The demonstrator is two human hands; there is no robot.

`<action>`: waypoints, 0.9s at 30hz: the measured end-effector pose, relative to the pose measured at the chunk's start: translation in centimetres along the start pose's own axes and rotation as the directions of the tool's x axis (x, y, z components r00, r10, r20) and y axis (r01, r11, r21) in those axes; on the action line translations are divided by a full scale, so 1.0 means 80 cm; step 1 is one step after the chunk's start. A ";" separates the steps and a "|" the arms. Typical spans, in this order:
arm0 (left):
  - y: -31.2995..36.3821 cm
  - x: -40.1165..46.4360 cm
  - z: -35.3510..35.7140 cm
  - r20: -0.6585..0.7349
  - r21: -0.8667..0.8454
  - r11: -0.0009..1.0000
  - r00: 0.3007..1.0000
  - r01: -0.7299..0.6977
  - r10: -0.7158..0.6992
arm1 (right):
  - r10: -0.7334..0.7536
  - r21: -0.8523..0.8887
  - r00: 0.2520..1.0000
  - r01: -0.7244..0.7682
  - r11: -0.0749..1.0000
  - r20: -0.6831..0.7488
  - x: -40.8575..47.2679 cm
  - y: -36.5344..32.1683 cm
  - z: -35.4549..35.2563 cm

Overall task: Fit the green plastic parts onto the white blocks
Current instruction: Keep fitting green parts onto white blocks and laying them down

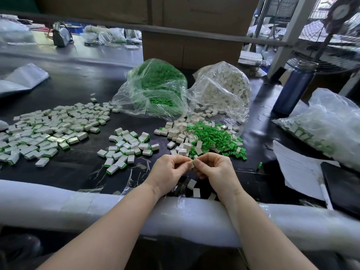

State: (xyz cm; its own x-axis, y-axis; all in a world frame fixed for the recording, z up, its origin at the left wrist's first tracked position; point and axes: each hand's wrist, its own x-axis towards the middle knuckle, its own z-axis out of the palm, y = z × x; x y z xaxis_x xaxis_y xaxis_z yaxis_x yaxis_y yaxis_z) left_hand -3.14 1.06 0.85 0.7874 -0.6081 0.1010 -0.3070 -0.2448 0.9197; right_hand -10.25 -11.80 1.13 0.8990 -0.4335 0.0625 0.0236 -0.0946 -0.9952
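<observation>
White block (192, 163) sits pinched between the fingers of left hand (169, 173) and right hand (213, 171), apparently mid-fitting; next, it likely needs pressing home.

Dark worktop (74, 88), padded white foam edge (58, 203) nearest viewer, below grip. Cardboard boxes (191, 47) stacked far beyond grip. Metal fan (331, 43) far right. Blue bottle (292, 88) right of grip. Daylight through right-hand opening (276, 10).
</observation>
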 end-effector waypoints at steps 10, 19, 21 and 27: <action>0.003 -0.001 0.000 -0.021 -0.001 1.000 1.000 0.018 -0.018 | -0.041 -0.031 0.999 0.042 0.999 0.026 -0.003 -0.003 0.001; 0.009 -0.002 -0.003 -0.035 -0.125 0.992 0.999 -0.008 0.003 | -0.009 -0.019 0.997 0.011 1.000 0.072 0.001 0.002 0.003; 0.011 -0.002 -0.003 -0.016 -0.147 0.989 1.000 -0.013 0.011 | 0.003 -0.081 0.991 0.008 0.997 0.131 0.001 0.004 0.004; 0.013 -0.004 -0.001 0.048 -0.110 0.993 0.998 -0.031 0.037 | 0.007 -0.097 0.977 0.015 0.995 0.214 0.001 0.000 0.003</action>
State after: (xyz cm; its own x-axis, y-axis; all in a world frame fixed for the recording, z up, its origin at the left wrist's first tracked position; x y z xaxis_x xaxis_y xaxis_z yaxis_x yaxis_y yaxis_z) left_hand -3.70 1.04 1.82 0.7492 -0.6520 0.1165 -0.2706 -0.1408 0.9523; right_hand -10.12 -11.63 1.14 0.9720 -0.2318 0.0384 -0.0059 -0.1875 -0.9823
